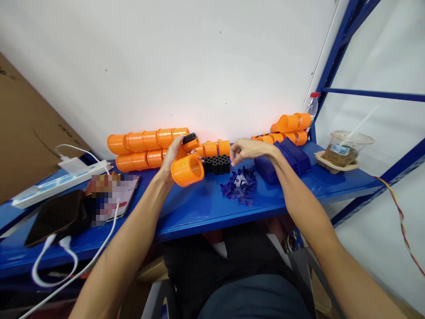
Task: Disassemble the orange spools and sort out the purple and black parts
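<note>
My left hand (172,156) grips an orange plastic cup (187,169) whose open mouth faces me, with a black cylinder (189,138) at its far end. My right hand (245,150) hovers with curled fingers just right of a cluster of black cylinders (216,164) and above a pile of small dark blue flat parts (241,186). I cannot make out anything in its fingers. Both hands are over the blue shelf (199,208).
Rows of nested orange cups (146,141) lie along the wall, more orange cups (292,126) at the right. A stack of blue plates (287,159), a drink cup (343,150), a bottle (311,106), a power strip (63,177), a phone (55,217) and cables sit around.
</note>
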{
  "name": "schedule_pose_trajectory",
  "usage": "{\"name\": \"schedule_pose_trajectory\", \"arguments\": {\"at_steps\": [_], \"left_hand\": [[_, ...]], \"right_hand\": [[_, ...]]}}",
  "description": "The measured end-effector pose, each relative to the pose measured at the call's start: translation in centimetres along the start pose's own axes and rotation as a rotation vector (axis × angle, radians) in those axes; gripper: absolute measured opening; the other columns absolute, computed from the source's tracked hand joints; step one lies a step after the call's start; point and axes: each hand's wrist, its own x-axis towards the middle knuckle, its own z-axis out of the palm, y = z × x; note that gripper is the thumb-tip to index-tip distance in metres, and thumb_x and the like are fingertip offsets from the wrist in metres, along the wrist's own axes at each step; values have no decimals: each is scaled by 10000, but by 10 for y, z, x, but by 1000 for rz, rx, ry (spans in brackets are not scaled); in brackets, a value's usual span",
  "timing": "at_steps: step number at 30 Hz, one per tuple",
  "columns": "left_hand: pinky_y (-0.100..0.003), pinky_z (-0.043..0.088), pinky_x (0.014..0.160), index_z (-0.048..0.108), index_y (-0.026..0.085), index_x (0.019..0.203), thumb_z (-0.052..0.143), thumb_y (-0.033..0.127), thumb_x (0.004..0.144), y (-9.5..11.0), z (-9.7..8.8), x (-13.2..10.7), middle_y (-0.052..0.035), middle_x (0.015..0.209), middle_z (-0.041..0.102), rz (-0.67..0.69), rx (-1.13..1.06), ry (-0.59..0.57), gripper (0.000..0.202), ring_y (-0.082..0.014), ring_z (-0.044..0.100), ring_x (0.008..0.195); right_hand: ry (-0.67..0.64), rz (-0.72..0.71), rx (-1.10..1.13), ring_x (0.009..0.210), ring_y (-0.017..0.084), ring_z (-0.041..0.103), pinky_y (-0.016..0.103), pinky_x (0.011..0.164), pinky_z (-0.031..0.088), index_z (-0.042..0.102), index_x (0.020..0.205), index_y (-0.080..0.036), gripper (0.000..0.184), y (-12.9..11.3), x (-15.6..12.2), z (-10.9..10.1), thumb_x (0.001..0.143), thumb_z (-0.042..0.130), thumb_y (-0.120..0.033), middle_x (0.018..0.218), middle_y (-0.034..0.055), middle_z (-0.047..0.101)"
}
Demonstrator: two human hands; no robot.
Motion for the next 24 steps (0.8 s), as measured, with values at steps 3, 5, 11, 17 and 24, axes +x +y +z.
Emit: {"name": "schedule_pose_trajectory", "arguments": {"at_steps": [3,5,11,17,24], "left_hand": [[-291,589,520,633,192,1053,468,460,1022,-3,1,-1,-3,614,574,-3,30,-30,316,-164,607,463],[-294,583,517,634,192,1041,462,464,1021,-6,2,-2,2,595,559,2,66,-41,323,-169,610,464],[-311,573,514,609,206,1007,516,478,999,-14,9,-5,7,595,579,12,165,-60,288,-184,624,457],[-304,583,536,588,205,1030,548,458,1012,-26,19,-6,23,547,571,52,243,-63,257,-178,623,433],[-330,580,545,637,199,1056,522,580,1017,-19,11,0,-2,580,593,9,144,-70,400,-189,634,460]], "right_hand": [[502,-184,117,668,133,491,289,646,341,710,829,-180,117,1,19,14,813,718,-296,675,-24,583],[676,-271,180,673,136,494,289,663,352,694,862,-187,127,-6,31,29,858,670,-312,675,-28,571],[763,-389,227,678,140,505,282,674,360,637,964,-216,142,-32,44,62,887,648,-335,705,-45,566],[814,-225,218,758,160,518,302,728,408,603,927,-218,105,-43,38,64,887,637,-309,839,2,615],[886,-169,197,934,190,557,328,796,438,615,985,-220,109,-62,20,53,930,571,-303,1070,57,605]]}}
